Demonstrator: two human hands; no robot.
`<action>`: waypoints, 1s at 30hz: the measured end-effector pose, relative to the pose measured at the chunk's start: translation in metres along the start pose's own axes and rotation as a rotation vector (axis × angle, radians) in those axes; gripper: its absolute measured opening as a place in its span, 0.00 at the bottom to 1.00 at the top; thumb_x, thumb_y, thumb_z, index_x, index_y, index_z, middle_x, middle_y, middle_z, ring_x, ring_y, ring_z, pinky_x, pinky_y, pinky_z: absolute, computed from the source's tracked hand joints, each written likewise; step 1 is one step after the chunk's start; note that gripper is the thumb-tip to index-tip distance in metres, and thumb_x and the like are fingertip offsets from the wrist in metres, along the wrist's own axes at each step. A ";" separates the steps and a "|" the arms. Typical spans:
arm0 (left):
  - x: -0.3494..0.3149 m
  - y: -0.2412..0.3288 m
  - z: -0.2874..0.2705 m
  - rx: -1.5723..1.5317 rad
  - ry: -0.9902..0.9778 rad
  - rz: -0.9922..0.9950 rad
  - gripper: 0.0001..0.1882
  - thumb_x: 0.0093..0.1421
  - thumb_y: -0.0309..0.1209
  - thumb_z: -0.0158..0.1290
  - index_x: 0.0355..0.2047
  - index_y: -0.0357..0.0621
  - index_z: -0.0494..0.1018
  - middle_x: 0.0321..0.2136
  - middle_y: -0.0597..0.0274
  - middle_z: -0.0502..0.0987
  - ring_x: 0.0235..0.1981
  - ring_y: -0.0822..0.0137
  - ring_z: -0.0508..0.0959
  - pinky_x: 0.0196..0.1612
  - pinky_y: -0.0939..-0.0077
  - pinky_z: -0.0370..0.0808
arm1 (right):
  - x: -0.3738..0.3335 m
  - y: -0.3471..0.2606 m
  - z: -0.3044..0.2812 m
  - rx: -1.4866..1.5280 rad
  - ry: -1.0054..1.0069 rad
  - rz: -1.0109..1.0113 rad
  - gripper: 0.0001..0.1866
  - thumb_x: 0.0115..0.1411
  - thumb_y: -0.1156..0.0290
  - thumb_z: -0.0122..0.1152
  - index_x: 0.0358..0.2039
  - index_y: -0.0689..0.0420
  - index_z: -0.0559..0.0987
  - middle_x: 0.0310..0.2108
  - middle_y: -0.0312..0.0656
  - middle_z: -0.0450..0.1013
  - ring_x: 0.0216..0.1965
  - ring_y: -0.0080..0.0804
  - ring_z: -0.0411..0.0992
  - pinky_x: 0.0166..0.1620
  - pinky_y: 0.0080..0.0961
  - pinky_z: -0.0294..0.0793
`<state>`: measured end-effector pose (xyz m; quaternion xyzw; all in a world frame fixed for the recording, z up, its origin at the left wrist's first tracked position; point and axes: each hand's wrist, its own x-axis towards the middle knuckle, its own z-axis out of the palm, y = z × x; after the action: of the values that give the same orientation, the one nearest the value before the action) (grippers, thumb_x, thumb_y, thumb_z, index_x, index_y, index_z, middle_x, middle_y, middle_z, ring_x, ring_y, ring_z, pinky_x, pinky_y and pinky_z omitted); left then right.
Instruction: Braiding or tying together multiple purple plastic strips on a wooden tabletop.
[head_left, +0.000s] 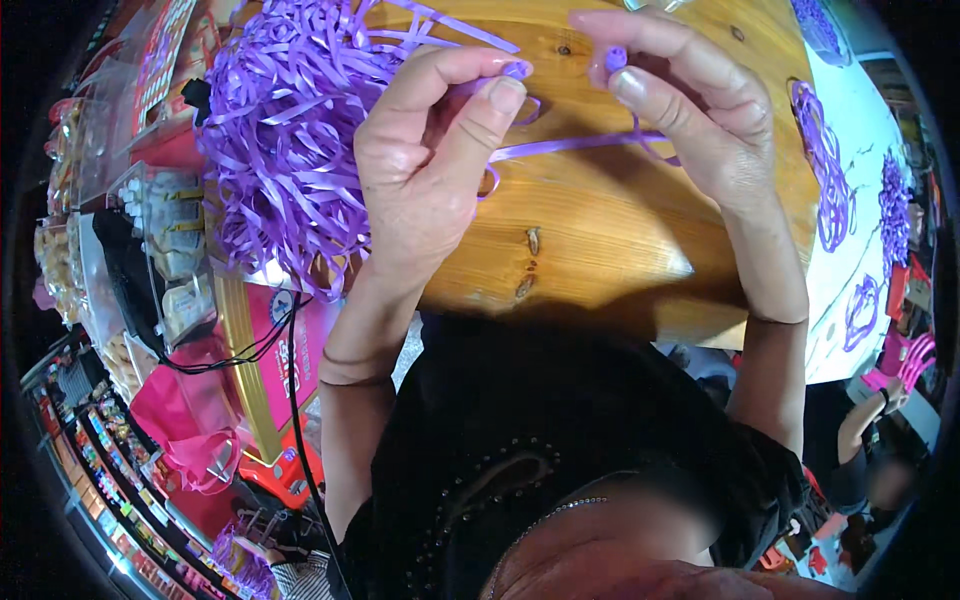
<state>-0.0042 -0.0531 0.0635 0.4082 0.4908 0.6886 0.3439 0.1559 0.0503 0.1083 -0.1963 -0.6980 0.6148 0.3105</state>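
My left hand (425,140), raised above the wooden table (590,225), pinches a small purple ribbon knot (515,70) between thumb and forefinger. A similar small purple ribbon roll (616,59) is held between the thumb and fingers of my right hand (705,110). The two hands are apart. A strip of purple ribbon (575,146) stretches between them, lower down, and its loose end curls below my right thumb. Close beside my left hand is a big tangled heap of purple ribbon (285,130), partly hidden by that hand.
At the right, a white table (825,300) bears bundles of purple ribbon (825,165). Clear plastic boxes (175,215) stand on the left near a pink bag (185,425). A black cable (293,380) hangs beside my left forearm. Another person's hand (895,395) shows far right.
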 end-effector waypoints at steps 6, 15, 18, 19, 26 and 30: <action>0.008 -0.015 0.002 -0.009 -0.102 0.171 0.07 0.55 0.20 0.53 0.36 0.37 0.73 0.29 0.69 0.71 0.27 0.83 0.68 0.27 0.91 0.64 | -0.003 -0.003 0.000 0.149 0.046 0.178 0.14 0.55 0.81 0.57 0.44 0.61 0.73 0.29 0.33 0.71 0.27 0.15 0.66 0.30 0.11 0.63; 0.008 -0.020 0.011 -0.026 -0.060 0.137 0.07 0.54 0.20 0.54 0.35 0.36 0.73 0.28 0.68 0.71 0.28 0.81 0.68 0.31 0.89 0.65 | -0.005 -0.004 -0.002 0.133 0.048 0.270 0.10 0.56 0.81 0.55 0.40 0.63 0.74 0.30 0.36 0.72 0.26 0.17 0.69 0.28 0.12 0.68; 0.008 -0.018 0.013 0.023 -0.070 0.199 0.07 0.54 0.20 0.55 0.35 0.36 0.74 0.28 0.67 0.71 0.28 0.80 0.68 0.31 0.88 0.65 | -0.005 0.011 -0.001 0.163 -0.002 0.034 0.11 0.56 0.82 0.54 0.41 0.65 0.74 0.35 0.40 0.72 0.35 0.24 0.70 0.39 0.19 0.71; 0.007 -0.018 0.014 0.024 -0.071 0.198 0.07 0.54 0.20 0.55 0.35 0.36 0.74 0.28 0.67 0.71 0.28 0.80 0.68 0.31 0.88 0.65 | -0.006 0.016 -0.001 0.172 -0.018 -0.044 0.11 0.56 0.83 0.54 0.41 0.66 0.74 0.36 0.41 0.72 0.38 0.26 0.71 0.43 0.21 0.72; 0.007 -0.017 0.011 0.232 -0.090 0.348 0.08 0.53 0.21 0.56 0.34 0.37 0.74 0.26 0.66 0.70 0.26 0.78 0.68 0.29 0.87 0.65 | -0.008 0.018 -0.002 -0.111 -0.007 -0.238 0.11 0.53 0.84 0.57 0.39 0.66 0.75 0.35 0.43 0.73 0.38 0.27 0.72 0.42 0.19 0.73; 0.008 -0.016 0.012 0.259 -0.081 0.383 0.07 0.52 0.20 0.56 0.34 0.35 0.74 0.24 0.65 0.71 0.25 0.77 0.68 0.28 0.87 0.65 | -0.007 0.015 -0.003 -0.162 -0.017 -0.294 0.10 0.52 0.83 0.59 0.37 0.65 0.76 0.34 0.44 0.73 0.36 0.27 0.73 0.39 0.18 0.72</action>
<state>0.0042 -0.0373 0.0522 0.5620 0.4745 0.6555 0.1712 0.1613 0.0501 0.0920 -0.1112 -0.7690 0.5060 0.3746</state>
